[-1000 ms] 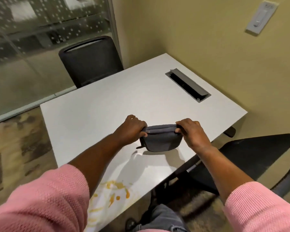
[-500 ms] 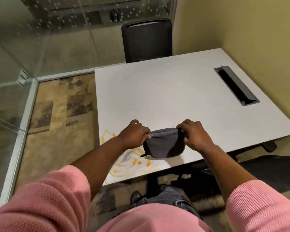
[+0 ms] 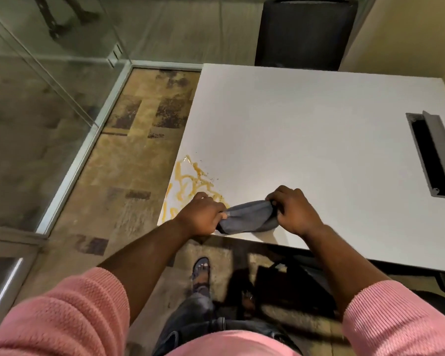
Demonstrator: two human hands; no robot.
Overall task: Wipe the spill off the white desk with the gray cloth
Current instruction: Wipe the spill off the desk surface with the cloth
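We are gripping the gray cloth bunched between our closed left hand and right hand at the white desk's near edge; the spill is lying at ten o'clock, so flattening the cloth first should help.

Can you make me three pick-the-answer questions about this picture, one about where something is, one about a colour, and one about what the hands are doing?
1. Where is the spill on the white desk?
A. near its left edge
B. beside the cable slot
C. by the far chair

2. What colour is the spill?
A. blue
B. yellow-orange
C. green

3. What is the gray cloth doing?
A. lying alone
B. hanging off a chair
C. held by both hands

Answers: 1 A, the streaks run along the left edge near the front corner. 2 B, the smears look yellow-orange. 3 C, the left hand and right hand each grip an end.
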